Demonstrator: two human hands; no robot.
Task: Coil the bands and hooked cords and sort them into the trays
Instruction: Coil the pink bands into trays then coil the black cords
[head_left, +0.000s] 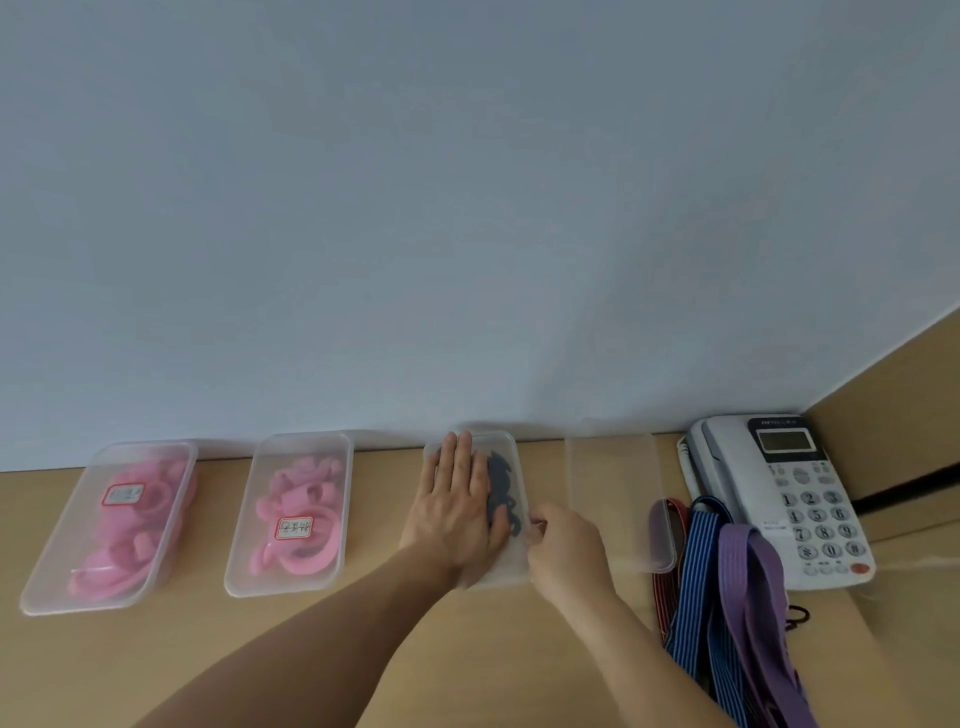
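Striped blue and purple bands (727, 597) lie uncoiled at lower right. Left hand (457, 514) presses flat on the clear plastic tray of dark cords (501, 447); right hand (566, 545) pinches its edge. Two pink-filled trays (337, 499) look finished.

I am looking at a plain, pale blue-grey wall (467, 208) that is filling most of my view, with soft, even light falling across it. Below it a light wooden desktop (182, 654) is running up against the wall, and a matching wooden side panel (904, 405) is closing off the right corner — a white desk telephone (810, 509) is sitting there.
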